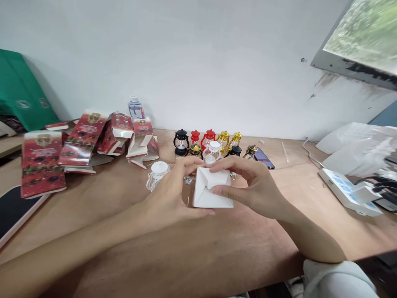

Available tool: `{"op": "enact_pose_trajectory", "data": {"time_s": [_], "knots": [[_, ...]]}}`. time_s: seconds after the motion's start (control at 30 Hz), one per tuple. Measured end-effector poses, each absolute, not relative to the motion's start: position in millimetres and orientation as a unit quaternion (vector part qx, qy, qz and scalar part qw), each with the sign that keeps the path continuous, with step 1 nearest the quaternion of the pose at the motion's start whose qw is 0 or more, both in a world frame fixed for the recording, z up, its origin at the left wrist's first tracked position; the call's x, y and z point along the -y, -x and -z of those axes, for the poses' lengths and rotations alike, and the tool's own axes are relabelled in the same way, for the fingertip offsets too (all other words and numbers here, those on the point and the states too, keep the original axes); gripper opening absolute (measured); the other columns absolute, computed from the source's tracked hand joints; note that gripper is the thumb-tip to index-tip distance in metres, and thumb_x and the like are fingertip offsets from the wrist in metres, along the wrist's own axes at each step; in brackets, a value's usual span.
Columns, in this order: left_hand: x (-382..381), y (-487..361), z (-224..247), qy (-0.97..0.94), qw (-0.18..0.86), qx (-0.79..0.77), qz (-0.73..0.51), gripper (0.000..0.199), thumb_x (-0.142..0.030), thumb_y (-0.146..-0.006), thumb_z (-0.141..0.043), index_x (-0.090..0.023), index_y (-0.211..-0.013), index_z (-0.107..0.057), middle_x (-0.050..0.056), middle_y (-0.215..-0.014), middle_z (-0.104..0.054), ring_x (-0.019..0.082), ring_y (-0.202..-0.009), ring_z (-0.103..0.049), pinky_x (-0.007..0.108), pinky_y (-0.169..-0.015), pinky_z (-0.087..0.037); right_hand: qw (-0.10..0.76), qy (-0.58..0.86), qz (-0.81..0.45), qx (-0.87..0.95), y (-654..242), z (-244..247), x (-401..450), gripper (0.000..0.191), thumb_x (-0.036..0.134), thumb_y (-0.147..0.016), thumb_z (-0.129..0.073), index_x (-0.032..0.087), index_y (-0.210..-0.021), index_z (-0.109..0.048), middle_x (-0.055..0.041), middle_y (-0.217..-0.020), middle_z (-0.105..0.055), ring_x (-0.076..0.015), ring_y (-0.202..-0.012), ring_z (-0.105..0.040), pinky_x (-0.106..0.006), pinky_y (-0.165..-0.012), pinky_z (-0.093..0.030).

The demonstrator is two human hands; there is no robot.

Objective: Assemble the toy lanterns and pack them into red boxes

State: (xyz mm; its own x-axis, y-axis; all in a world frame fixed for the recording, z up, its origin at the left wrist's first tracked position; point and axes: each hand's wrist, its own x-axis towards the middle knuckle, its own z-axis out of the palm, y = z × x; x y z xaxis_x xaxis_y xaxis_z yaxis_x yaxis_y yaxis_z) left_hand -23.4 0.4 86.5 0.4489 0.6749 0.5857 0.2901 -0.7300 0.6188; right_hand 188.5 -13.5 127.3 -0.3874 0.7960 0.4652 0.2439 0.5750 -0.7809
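A small box point(214, 198) shows its white flaps toward me above the middle of the table. My left hand point(173, 190) wraps round its left side, thumb along the near edge. On the right, my right hand point(248, 182) pinches a flap between thumb and fingers. Behind the box stand several miniature lanterns: a black one point(181, 142), a red one point(210, 138), a gold one point(235, 140) and a white one point(212, 152) among them. Another white lantern point(159, 170) is left of the box, partly behind my left hand.
Several opened red boxes point(43, 163) lie at the left, with a bottle point(135, 108) behind and a green bag point(25, 91) farther left. At the right are a phone point(264, 158), a power strip point(347, 192) with cables, and plastic bags point(350, 140).
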Motion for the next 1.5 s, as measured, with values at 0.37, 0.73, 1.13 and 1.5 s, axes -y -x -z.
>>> {"op": "enact_pose_trajectory", "data": {"time_s": [0.37, 0.73, 1.13, 1.5], "knots": [[-3.5, 21.6, -79.4, -0.832, 0.182, -0.296, -0.432, 0.075, -0.049, -0.067, -0.082, -0.029, -0.124, -0.037, 0.008, -0.123, -0.055, 0.03, -0.113, -0.062, 0.045, -0.088, -0.054, 0.469, 0.318, -0.296, 0.769, -183.4, -121.4, 13.7, 0.013, 0.017, -0.082, -0.069, 0.027, -0.085, -0.077, -0.0013, -0.109, -0.075, -0.0182, -0.098, -0.071, -0.034, -0.081, -0.058], [-3.9, 18.9, -77.5, -0.83, 0.176, -0.274, -0.453, 0.062, -0.041, -0.071, -0.08, -0.028, -0.11, -0.035, 0.012, -0.13, -0.056, 0.033, -0.117, -0.06, 0.052, -0.086, -0.053, 0.414, 0.34, -0.197, 0.821, -187.8, -125.6, 10.4, 0.007, 0.021, -0.084, -0.067, 0.021, -0.088, -0.072, -0.005, -0.109, -0.075, -0.0194, -0.1, -0.07, -0.031, -0.08, -0.057], [-5.9, 20.3, -84.0, -0.84, 0.179, -0.266, -0.437, 0.057, -0.036, -0.069, -0.083, -0.026, -0.107, -0.042, 0.008, -0.129, -0.061, 0.028, -0.11, -0.064, 0.04, -0.081, -0.053, 0.426, 0.331, -0.09, 0.837, -186.1, -119.9, 12.4, 0.011, 0.016, -0.085, -0.065, 0.021, -0.076, -0.06, -0.0049, -0.102, -0.074, -0.0158, -0.088, -0.07, -0.03, -0.077, -0.054], [-8.3, 19.5, -79.8, -0.821, 0.228, -0.285, -0.439, 0.055, -0.04, -0.071, -0.08, -0.026, -0.107, -0.042, 0.01, -0.131, -0.059, 0.029, -0.114, -0.062, 0.045, -0.088, -0.053, 0.31, 0.359, -0.136, 0.87, -196.4, -136.1, 13.2, 0.012, 0.033, -0.092, -0.059, 0.021, -0.092, -0.063, -0.0068, -0.112, -0.07, -0.0219, -0.105, -0.066, -0.034, -0.083, -0.052]]}}
